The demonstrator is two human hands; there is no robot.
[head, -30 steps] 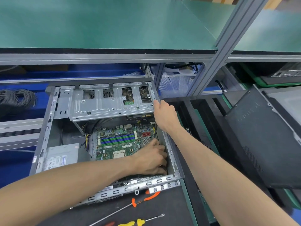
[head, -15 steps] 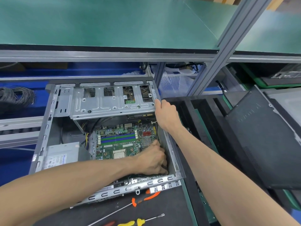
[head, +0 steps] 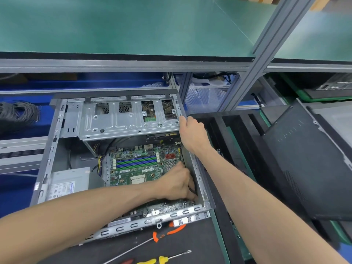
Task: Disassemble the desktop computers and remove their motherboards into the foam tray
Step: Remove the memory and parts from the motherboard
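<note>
Workbench (head: 171, 248), right hand (head: 192, 134) gripping case (head: 200, 180) edge, left hand (head: 175, 183) curled on motherboard (head: 137, 168)

Both forearms are bare right to the frame's lower edge, with no sleeve in view. The left hand (head: 176, 184) and the right hand (head: 193, 133) are ungloved, fingers and wrists unadorned.

— Inspector: Nature of premises?
— Operator: Electronics disassembly workshop. My counter (head: 190, 250) has a dark mat, green shelf (head: 133, 25) on aluminium framing (head: 266, 44), an opened computer chassis (head: 57, 130), screwdrivers (head: 152, 240), coiled cables (head: 17, 115) and stacked case panels (head: 304, 159).
</note>
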